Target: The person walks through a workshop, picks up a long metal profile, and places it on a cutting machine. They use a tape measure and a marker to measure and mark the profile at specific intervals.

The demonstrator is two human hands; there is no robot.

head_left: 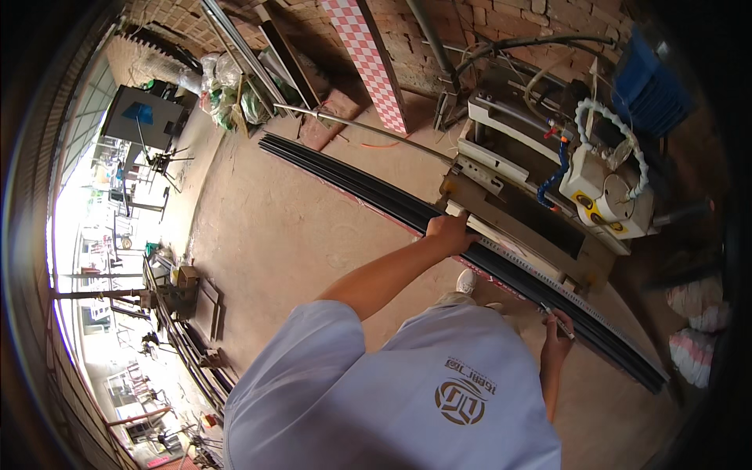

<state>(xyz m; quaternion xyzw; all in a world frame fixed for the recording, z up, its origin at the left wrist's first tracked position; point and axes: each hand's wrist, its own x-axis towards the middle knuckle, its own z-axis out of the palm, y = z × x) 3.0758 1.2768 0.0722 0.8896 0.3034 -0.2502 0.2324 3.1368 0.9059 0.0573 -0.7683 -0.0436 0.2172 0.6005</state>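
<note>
Long black profile bars (352,182) lie bundled on a slant from the upper left to the lower right. My left hand (449,234) is closed in a fist over the middle of the bundle; what its fingers grip is hidden. From beside that hand a pale strip with dark marks (526,269) runs along the far side of the bars. Farther right, at the near edge of the bundle, my right hand (555,324) is closed round a slim, whitish pen-shaped tool (547,309). The tool's tip points toward the bars.
Beyond the bars stands a bench machine (611,188) with hoses and a blue housing (652,82). A red-and-white checked board (366,59) leans on the brick wall. Sacks (699,329) lie at right. Metal stock (184,337) and a grey cabinet (141,117) stand at left.
</note>
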